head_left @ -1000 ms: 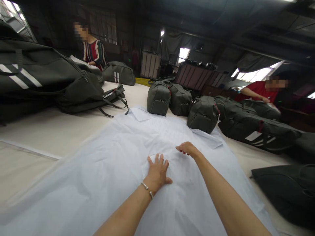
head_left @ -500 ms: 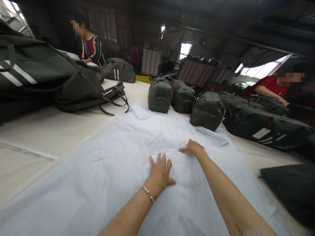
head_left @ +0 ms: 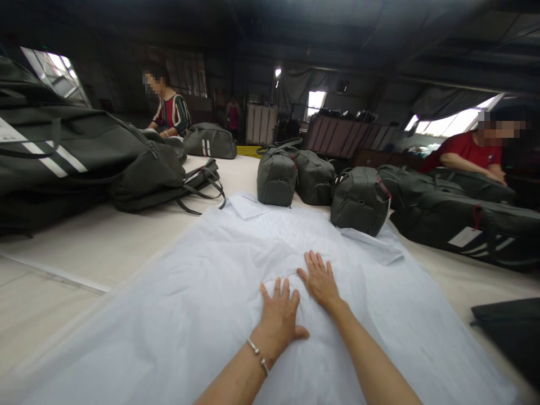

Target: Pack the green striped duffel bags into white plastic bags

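A large translucent whitish plastic sheet (head_left: 202, 304) lies spread over the table in front of me, with light wrinkles. My left hand (head_left: 280, 312), a bracelet at its wrist, presses flat on the sheet with its fingers spread. Up and to the right of it, my right hand (head_left: 319, 280) also rests palm down on the sheet, fingers stretched out. Neither hand holds anything. A dark green bag (head_left: 360, 199) sits on the sheet's far right edge, and another dark bag (head_left: 276, 177) stands at its far edge.
Large dark bags with white stripes (head_left: 84, 140) are piled at the left. More bags (head_left: 464, 219) lie at the right, with a dark item (head_left: 510, 332) nearer me. One person in striped clothing (head_left: 172, 115) and another in red (head_left: 472, 152) stand beyond the table (head_left: 139, 225).
My right hand has turned from a bent, edge-on pose to lying flat with fingers extended, closer to my left hand. My left hand stays spread on the sheet. The view has tilted slightly upward.
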`<state>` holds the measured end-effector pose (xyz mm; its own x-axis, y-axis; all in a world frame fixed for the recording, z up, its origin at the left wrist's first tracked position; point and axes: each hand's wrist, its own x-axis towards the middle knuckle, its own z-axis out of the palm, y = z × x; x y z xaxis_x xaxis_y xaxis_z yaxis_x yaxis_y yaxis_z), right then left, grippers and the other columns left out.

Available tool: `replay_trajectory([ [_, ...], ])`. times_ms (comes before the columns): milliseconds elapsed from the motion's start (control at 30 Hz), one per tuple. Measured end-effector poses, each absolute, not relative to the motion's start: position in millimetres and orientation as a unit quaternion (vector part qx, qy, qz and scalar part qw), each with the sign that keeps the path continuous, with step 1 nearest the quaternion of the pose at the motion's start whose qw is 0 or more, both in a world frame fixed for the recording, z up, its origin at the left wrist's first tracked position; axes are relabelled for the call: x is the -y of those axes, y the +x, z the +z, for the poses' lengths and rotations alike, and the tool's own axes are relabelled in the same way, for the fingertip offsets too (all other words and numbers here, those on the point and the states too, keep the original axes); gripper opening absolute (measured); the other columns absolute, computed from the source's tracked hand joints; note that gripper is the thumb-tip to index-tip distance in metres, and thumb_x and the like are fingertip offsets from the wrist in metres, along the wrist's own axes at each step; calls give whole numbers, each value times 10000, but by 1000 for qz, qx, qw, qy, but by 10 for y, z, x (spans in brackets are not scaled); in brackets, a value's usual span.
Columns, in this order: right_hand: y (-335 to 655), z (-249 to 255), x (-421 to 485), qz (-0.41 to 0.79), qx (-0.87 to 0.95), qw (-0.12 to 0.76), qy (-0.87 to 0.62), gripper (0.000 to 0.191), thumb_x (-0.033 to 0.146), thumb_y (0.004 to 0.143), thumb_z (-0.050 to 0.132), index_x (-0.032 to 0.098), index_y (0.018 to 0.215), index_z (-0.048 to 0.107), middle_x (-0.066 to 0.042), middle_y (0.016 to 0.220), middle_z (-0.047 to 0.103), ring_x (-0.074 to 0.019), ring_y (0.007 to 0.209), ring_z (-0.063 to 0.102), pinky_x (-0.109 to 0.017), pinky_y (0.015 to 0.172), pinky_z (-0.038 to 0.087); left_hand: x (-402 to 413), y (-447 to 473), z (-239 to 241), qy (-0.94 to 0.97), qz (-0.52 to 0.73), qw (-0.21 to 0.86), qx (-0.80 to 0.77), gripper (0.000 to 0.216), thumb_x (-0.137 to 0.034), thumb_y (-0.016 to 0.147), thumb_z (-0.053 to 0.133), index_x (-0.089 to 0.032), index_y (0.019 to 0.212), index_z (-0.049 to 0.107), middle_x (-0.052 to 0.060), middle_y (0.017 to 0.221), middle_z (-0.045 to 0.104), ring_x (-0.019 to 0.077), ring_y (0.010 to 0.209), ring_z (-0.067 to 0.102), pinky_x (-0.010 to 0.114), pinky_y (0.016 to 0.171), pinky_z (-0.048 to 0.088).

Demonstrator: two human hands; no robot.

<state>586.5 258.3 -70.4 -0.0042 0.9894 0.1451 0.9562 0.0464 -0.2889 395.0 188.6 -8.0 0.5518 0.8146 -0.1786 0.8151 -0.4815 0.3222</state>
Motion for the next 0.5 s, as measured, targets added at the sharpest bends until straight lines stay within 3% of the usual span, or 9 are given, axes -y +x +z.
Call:
replay_trajectory([
  [100,5893,-664,-2638,131,646,246,-710,713,591,937,319,145,1492,353,-145,1581,289,-304,1490,155,-607,1183,76,-1879,3937,-135,862,18,186,-472,887,-717,790,575,-196,1482,387,214,1585,216,434,1467,152,784,1077,87],
  [200,5903,-293,-2416,147,601,305,-724,727,593,955,215,137,1518,280,-165,1592,248,-291,1490,165,-604,1174,171,-1896,3931,-172,861,46,182,-472,877,-712,752,630,-205,1443,444,216,1566,282,439,1454,197,799,1062,94],
  [300,5854,155,-1596,126,660,344,-656,638,571,944,382,180,1448,423,-136,1532,390,-264,1442,315,-512,1181,268,-1927,3904,-55,859,83,183,-470,818,-633,726,727,-223,1393,492,223,1534,352,446,1420,282,803,1039,173],
  [367,5813,377,-739,117,706,352,-603,411,463,938,508,240,1270,602,-100,1345,599,-248,1287,526,-455,1113,405,-1929,3850,119,855,106,187,-472,773,-559,791,710,-221,1428,431,219,1570,279,428,1437,254,763,1044,246],
  [433,5765,481,261,134,738,332,-572,196,327,935,561,279,1075,688,-58,1079,714,-209,1041,664,-353,939,542,-1848,3741,335,853,141,182,-468,684,-468,895,622,-203,1465,352,199,1603,195,373,1477,167,680,1099,258],
  [500,5697,453,1270,167,759,300,-553,158,283,903,614,310,1031,702,-40,915,720,-199,872,687,-300,768,588,-1595,3543,548,856,165,180,-455,529,-384,949,561,-185,1415,410,173,1564,304,300,1466,228,561,1148,276],
])
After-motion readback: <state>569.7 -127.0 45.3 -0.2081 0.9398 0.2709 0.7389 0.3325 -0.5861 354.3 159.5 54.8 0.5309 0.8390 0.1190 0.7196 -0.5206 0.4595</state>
